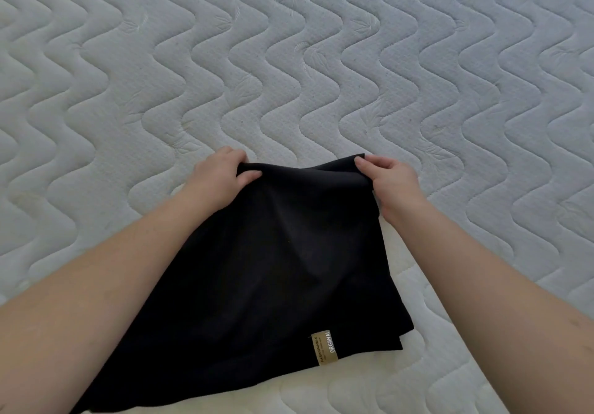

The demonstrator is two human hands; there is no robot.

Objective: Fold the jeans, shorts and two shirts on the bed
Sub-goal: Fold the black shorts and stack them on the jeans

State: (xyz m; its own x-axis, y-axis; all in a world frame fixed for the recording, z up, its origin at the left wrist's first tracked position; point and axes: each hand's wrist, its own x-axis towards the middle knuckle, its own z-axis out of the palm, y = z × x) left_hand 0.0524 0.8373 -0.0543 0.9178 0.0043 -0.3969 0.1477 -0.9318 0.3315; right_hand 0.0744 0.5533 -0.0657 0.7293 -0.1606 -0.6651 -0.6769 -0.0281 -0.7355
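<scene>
A black shirt (273,269) with a small gold label (325,347) near its lower hem hangs and drapes over the near edge of the bed. My left hand (221,177) pinches its far left corner, thumb on top of the cloth. My right hand (390,182) pinches the far right corner the same way. The far edge is lifted a little between both hands, and the cloth sags in the middle. The shirt's near left part is hidden behind my left forearm. No jeans, shorts or second shirt are in view.
The bare white quilted mattress (289,60) with wavy stitching stretches away in front and to both sides. Its near edge and side panel (401,381) run diagonally at the lower right.
</scene>
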